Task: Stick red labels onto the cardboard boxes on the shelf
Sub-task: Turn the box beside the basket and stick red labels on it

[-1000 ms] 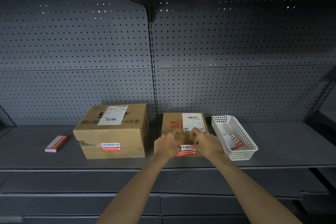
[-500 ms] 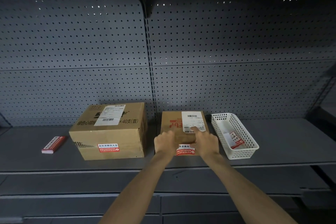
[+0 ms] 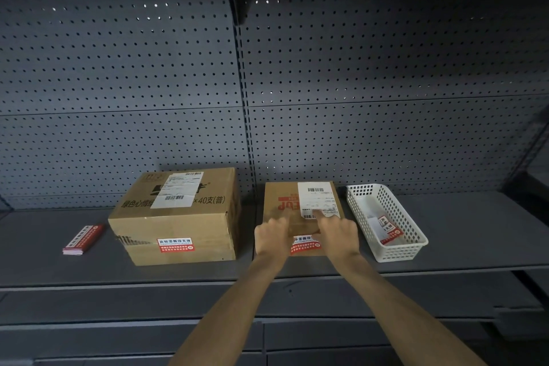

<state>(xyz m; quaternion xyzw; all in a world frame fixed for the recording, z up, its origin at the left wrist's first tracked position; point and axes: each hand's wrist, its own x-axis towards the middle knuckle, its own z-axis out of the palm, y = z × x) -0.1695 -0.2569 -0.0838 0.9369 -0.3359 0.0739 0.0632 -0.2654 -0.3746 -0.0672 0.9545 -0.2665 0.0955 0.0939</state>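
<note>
Both your hands on small box (image 3: 300, 211), mid shelf (image 3: 460, 229). Left hand (image 3: 271, 236) and right hand (image 3: 338, 233) pressed flat over top front edge, fingers spread, nothing pinched. Likely bracing box while smoothing red label (image 3: 305, 245) between them on front face. Big box (image 3: 178, 217) at left already labelled. Spare labels: stack (image 3: 83, 239) far left, more in white basket (image 3: 386, 220) at right, kept within reach.

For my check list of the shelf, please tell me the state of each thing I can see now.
Large box: closed, red label on front.
Small box: closed, red label on its front edge.
Left hand: pressing the small box.
Right hand: pressing the small box.
White basket: holds labels.
Label stack: lying flat, untouched.
</note>
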